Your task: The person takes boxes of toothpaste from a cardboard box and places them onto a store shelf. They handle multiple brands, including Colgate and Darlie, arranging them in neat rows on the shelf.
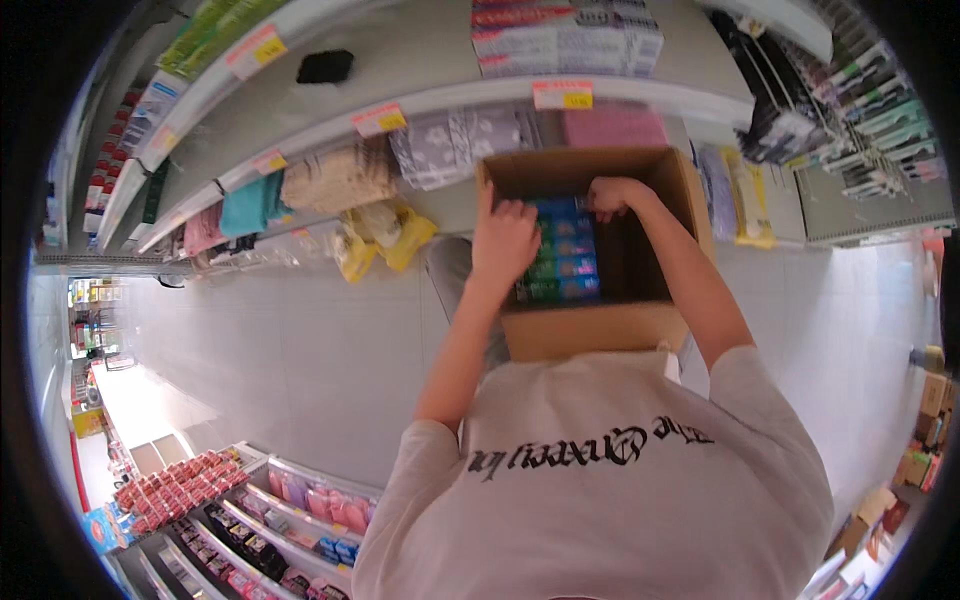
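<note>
An open cardboard box rests in front of my body, just below a store shelf. Inside, green and blue small cartons stand in a row along its left part; the right part looks dark brown. My left hand bends over the left wall of the box, its fingers at the left ends of the cartons. My right hand reaches into the box near the far end of the row, fingers curled beside a blue carton. Whether either hand grips a carton is hard to tell.
A shelf edge with price tags runs beyond the box, holding stacked purple and white boxes and a black object. Folded grey patterned textiles and yellow plastic packaging lie lower. Another stocked shelf stands at the lower left.
</note>
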Demonstrator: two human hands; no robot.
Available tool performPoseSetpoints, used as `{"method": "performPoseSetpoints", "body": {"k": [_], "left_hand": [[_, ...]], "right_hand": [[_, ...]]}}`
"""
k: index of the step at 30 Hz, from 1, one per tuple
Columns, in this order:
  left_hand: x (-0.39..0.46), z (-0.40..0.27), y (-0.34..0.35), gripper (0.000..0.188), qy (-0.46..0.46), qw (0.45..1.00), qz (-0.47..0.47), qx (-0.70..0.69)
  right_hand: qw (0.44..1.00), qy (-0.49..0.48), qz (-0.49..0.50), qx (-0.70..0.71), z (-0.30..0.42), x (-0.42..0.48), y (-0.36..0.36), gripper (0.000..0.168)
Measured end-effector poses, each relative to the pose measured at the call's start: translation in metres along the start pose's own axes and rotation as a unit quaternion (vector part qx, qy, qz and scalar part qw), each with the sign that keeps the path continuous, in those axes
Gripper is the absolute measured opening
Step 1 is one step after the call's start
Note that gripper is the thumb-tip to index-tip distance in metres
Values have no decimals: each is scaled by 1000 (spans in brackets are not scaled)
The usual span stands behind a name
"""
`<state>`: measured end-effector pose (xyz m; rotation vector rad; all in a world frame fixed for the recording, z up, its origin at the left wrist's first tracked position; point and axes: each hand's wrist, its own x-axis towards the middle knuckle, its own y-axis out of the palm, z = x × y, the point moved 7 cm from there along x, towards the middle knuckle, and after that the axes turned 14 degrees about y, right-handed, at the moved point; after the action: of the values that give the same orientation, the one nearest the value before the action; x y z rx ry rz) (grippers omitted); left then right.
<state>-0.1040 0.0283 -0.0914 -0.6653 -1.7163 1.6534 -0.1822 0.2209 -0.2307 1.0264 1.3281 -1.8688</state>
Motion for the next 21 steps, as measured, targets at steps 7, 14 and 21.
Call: {"method": "performPoseSetpoints", "body": {"k": [7, 14, 21], "left_hand": [[-2, 4, -6, 20, -18, 997, -76, -18], [-5, 7, -8, 21, -47, 994, -82, -55], [-4, 10, -7, 20, -47, 993, -91, -64]], "right_hand": [[995, 59, 83, -24, -39, 57, 108, 35], [903, 123, 183, 367, -57, 88, 157, 44], [907, 153, 165, 356, -76, 102, 151, 61]]}}
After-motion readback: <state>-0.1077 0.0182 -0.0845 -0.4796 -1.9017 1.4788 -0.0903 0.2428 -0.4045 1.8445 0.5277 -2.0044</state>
